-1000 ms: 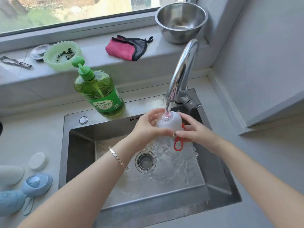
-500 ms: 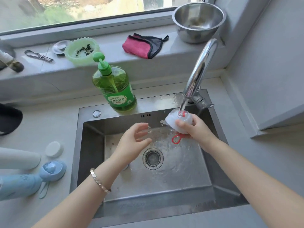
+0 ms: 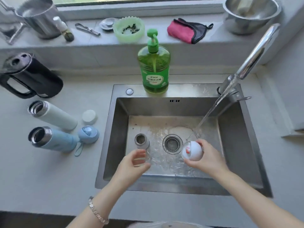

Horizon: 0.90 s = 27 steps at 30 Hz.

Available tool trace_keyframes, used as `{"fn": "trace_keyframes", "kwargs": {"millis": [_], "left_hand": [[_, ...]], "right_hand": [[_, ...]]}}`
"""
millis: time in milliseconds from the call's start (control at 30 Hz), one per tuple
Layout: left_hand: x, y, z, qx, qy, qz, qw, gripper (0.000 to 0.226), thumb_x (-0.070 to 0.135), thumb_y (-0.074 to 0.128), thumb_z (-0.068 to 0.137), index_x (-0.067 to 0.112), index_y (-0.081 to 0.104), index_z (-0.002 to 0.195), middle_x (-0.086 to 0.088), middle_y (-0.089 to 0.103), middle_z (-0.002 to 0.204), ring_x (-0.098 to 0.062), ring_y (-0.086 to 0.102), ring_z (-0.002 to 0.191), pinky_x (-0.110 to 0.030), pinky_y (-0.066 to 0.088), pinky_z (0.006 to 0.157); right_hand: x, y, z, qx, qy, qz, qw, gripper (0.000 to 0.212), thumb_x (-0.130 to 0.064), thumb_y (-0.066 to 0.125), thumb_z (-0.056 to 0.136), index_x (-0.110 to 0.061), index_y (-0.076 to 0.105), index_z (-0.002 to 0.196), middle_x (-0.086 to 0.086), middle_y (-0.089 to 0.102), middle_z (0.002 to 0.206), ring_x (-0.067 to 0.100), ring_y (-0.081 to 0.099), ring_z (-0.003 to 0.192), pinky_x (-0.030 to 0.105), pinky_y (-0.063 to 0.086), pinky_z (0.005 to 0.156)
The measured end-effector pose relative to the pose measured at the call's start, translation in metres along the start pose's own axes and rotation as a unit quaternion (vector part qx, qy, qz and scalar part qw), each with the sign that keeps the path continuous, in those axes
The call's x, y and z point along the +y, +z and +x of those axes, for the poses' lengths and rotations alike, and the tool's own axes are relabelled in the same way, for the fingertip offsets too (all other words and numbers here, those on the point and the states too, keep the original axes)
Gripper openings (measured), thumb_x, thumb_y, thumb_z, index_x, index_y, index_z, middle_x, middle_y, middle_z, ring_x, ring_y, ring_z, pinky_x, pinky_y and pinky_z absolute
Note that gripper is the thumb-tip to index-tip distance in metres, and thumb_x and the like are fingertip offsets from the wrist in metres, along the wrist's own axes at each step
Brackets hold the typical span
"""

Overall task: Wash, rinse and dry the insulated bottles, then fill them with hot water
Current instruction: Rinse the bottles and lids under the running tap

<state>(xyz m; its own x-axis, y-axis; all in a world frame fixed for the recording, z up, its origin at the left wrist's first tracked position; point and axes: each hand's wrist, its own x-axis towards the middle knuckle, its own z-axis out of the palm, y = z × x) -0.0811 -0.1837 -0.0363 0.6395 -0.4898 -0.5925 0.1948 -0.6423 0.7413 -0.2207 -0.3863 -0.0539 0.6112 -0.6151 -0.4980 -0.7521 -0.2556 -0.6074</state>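
My right hand (image 3: 207,157) grips a white bottle cap (image 3: 192,151) with a red part, low in the steel sink (image 3: 238,145), just beside the running stream from the tap (image 3: 253,55). An open bottle (image 3: 141,141) stands upright in the sink at the left. My left hand (image 3: 134,163) hovers just in front of it, fingers apart, holding nothing. On the counter at the left stand a pale green bottle (image 3: 52,115) and a blue bottle (image 3: 52,139), both without caps. A white cap (image 3: 89,116) and a blue cap (image 3: 88,134) with a strap lie beside them.
A green dish-soap pump bottle (image 3: 153,66) stands on the sink's back rim. A black kettle (image 3: 29,76) sits at the far left. On the sill are a steel pot (image 3: 39,15), a green bowl (image 3: 129,29), a pink cloth (image 3: 185,31) and a steel bowl (image 3: 251,13).
My right hand has brought the cap down from under the spout to low in the sink. My left hand let go of it and moved left. The camera view pulled back.
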Motion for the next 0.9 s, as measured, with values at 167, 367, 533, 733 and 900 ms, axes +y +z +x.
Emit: {"fn": "trace_keyframes", "kwargs": {"millis": [167,367,533,733,900], "left_hand": [[-0.007,-0.007,-0.015,-0.06,-0.006,-0.058,0.996,0.059,0.025,0.077,0.075,0.037,0.044,0.122,0.018,0.054,0.113,-0.003,0.064,0.096,-0.027,0.053,0.085],[-0.037,-0.055,-0.018,0.082,0.014,-0.06,0.995,0.053,0.013,0.082,0.066,0.03,0.052,0.106,0.016,0.061,0.089,0.009,0.059,0.069,-0.006,0.046,0.06],[-0.09,-0.116,0.008,0.216,-0.014,0.03,0.976,0.05,0.029,0.083,0.061,0.031,0.055,0.102,0.001,0.059,0.103,-0.018,0.061,0.094,-0.027,0.051,0.082],[-0.13,-0.158,0.029,0.232,-0.044,0.125,0.964,0.052,0.033,0.081,0.067,0.017,0.057,0.11,-0.001,0.056,0.102,-0.024,0.048,0.109,-0.031,0.034,0.096],[-0.131,-0.152,0.02,0.234,0.014,0.252,0.939,0.075,0.03,0.077,0.072,0.014,0.042,0.136,-0.012,0.044,0.128,-0.032,0.037,0.12,-0.04,0.031,0.103]], "right_hand": [[-0.062,0.065,-0.029,-0.03,-0.133,0.036,0.99,0.072,-0.039,0.084,0.056,-0.027,0.046,0.116,-0.013,0.054,0.107,0.01,0.056,0.094,0.03,0.048,0.082],[-0.107,0.126,-0.042,-0.089,-0.233,0.004,0.968,0.077,-0.029,0.08,0.068,-0.02,0.04,0.133,-0.01,0.046,0.126,0.006,0.051,0.106,0.014,0.037,0.087],[-0.105,0.141,-0.038,-0.133,-0.193,-0.055,0.971,0.062,-0.021,0.068,0.081,-0.023,0.038,0.136,-0.008,0.046,0.129,0.005,0.048,0.114,0.015,0.034,0.096],[-0.093,0.14,-0.03,-0.145,-0.105,-0.073,0.981,0.033,-0.017,0.063,0.086,-0.019,0.056,0.118,-0.005,0.058,0.109,0.008,0.054,0.097,0.014,0.037,0.083],[-0.087,0.134,-0.02,-0.135,-0.055,-0.061,0.987,0.024,-0.018,0.062,0.086,-0.02,0.058,0.11,-0.003,0.062,0.101,0.01,0.058,0.091,0.018,0.042,0.083]]}}
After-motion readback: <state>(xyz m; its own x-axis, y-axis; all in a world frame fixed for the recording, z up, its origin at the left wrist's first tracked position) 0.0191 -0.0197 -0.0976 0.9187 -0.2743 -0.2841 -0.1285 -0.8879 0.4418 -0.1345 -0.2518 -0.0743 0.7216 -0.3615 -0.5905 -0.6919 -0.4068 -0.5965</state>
